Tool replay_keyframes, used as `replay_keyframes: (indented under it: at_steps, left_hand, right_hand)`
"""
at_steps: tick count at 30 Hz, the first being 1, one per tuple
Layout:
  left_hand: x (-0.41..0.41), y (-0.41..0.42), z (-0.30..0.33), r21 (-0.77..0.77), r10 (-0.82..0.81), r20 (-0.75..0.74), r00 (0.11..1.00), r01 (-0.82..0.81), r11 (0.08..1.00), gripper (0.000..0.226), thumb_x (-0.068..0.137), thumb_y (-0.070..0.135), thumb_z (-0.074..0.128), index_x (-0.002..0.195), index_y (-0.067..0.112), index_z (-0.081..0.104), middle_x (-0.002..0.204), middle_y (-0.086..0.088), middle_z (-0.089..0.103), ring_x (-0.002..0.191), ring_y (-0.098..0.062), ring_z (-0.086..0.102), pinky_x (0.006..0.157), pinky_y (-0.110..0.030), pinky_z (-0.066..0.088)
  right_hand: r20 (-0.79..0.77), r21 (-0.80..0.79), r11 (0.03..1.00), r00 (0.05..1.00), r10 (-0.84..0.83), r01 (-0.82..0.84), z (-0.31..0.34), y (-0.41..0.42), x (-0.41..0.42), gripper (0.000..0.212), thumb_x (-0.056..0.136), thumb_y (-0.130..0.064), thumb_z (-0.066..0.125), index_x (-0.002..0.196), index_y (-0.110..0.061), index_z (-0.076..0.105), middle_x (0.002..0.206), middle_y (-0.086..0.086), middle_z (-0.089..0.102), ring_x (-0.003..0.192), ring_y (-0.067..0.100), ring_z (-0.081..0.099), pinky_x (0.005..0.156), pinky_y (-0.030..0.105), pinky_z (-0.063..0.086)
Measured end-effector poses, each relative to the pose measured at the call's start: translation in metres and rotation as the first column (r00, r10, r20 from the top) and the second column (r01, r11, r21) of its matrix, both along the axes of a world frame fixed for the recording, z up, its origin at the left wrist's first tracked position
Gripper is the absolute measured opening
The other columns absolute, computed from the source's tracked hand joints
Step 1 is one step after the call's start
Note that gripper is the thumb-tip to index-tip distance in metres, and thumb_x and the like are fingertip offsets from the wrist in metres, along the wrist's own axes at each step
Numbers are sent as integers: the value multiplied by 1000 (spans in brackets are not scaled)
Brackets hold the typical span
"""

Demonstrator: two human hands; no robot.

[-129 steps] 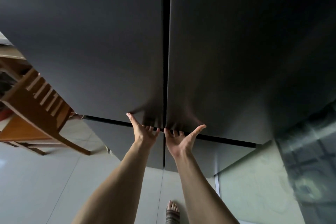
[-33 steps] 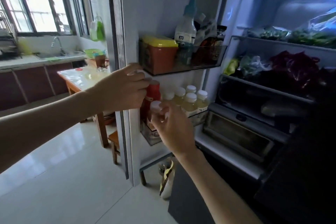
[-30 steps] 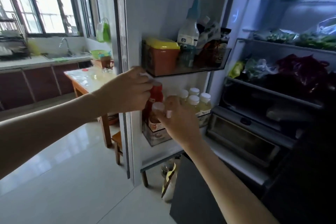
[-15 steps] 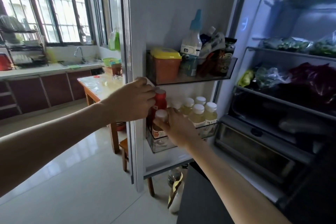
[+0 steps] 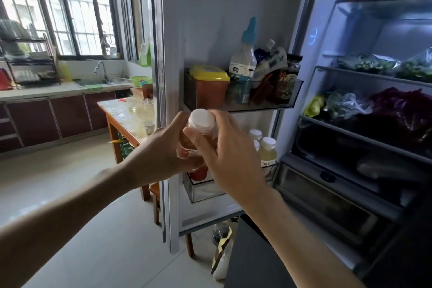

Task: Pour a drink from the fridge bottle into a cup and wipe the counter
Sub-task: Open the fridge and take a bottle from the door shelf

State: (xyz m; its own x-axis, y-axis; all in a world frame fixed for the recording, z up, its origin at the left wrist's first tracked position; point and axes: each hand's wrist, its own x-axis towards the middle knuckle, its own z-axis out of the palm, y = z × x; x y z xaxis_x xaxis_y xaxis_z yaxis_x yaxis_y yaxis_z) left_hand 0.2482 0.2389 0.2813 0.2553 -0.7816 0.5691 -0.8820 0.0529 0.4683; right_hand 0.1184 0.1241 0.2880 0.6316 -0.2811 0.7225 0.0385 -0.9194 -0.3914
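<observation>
Left arm: bare, it reaches forward from the lower left.
Left hand (image 5: 161, 159): fingers curled around the bottle (image 5: 198, 133) body — a firm grip.
Right arm: comes from the lower right.
Right hand (image 5: 231, 159): thumb and fingers hold the bottle just under its cap.

bottle (image 5: 201, 134) body: mostly hidden behind both hands, centre frame; label unreadable
red bottle (image 5: 198, 173): only its base shows below the left hand (image 5: 161, 159)
right-hand shelves (image 5: 374, 77): cut by frame's right edge
bagged contents (image 5: 364, 63): blurred, unidentifiable
</observation>
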Motion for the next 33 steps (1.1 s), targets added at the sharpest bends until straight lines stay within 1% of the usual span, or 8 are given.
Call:
replay_keyframes:
  at_steps: [3,7,12,17,21,27,30,33]
  left_hand:
    - [1,13,2,-82,71,-29,997,-73,994,73,71,32,86,127,29,39,104,25,62,91,13,65,69,-10,54]
    - [10,30,3,-121,210,-135,968,-227,966,77,67,38,89,126,33,41,106,21,66,93,8,66,70,-10,54]
    - [16,42,10,-140,239,-161,958,-261,955,76,65,39,89,123,36,40,103,24,64,92,18,61,69,-2,49]
    - [16,40,14,-142,237,-80,968,-246,959,79,66,43,86,128,27,41,106,17,66,92,7,66,73,-12,54]
    - [10,34,16,-132,217,-133,967,-234,963,71,66,37,89,118,35,41,100,26,63,91,19,61,67,-3,49]
    - [-6,33,20,-136,106,-198,975,-135,981,71,64,41,87,118,45,42,94,29,67,92,20,61,64,-3,49]
    - [-24,30,22,-115,22,-198,980,-46,992,66,65,45,87,116,46,46,105,35,67,94,11,66,71,-14,55]
    - [-43,21,23,-97,-83,-199,976,64,993,67,69,45,86,123,37,48,110,18,72,99,-2,70,81,-36,61]
  right_hand:
    - [-33,-111,994,999,5,-8,21,5,2,54,99,-59,47,133,-17,55,124,-4,63,96,5,63,79,14,50]
    - [168,-339,932,983,-78,131,58,-1,24,41,100,-36,50,128,-8,61,123,7,68,113,19,62,98,29,49]
    - [55,-503,835,973,-226,223,72,-19,65,21,96,-18,59,113,-6,64,113,8,64,103,26,60,95,34,49]
    - [130,-522,811,964,-231,264,65,-20,67,21,93,-14,63,110,-4,68,113,10,65,102,29,59,97,38,50]
    - [122,-499,827,966,-227,258,60,-20,58,29,92,-13,63,118,-2,68,118,10,65,106,28,58,100,38,50]
    - [112,-479,842,968,-223,249,60,-23,27,34,93,-14,64,125,-3,65,125,8,64,115,24,56,107,34,46]
    - [120,-472,846,969,-216,247,58,-25,2,34,93,-12,65,127,-4,64,124,6,63,116,20,52,108,31,45]
    - [94,-459,851,966,-240,256,58,-29,-25,36,93,-9,66,129,-3,62,127,6,61,121,19,50,110,27,41]
